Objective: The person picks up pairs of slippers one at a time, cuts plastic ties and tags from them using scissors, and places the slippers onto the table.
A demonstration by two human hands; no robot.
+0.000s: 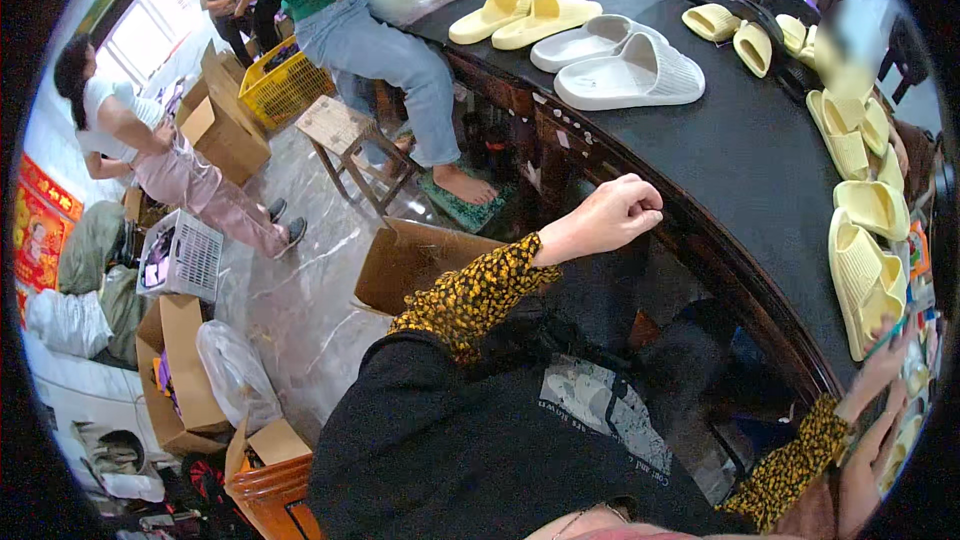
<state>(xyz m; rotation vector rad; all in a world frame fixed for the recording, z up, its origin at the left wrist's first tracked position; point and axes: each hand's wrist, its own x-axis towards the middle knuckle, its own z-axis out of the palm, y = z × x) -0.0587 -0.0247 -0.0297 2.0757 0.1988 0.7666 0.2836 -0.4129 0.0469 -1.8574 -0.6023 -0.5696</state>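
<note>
My left hand is raised just in front of the dark table's edge, its fingers curled into a loose fist with nothing visible in them. At the far right rim, my right hand, somewhat blurred, is closed around a thin teal stick-like thing. Close to it stand pale yellow slippers on the table. Another person's bare hand and forearm come in right beside my right hand. A pair of light grey slippers lies on the table beyond my left hand.
The black table curves from the top to the lower right. More yellow slippers sit on it. A seated person, a wooden stool, a cardboard box and a white crate are on the left; another person stands there.
</note>
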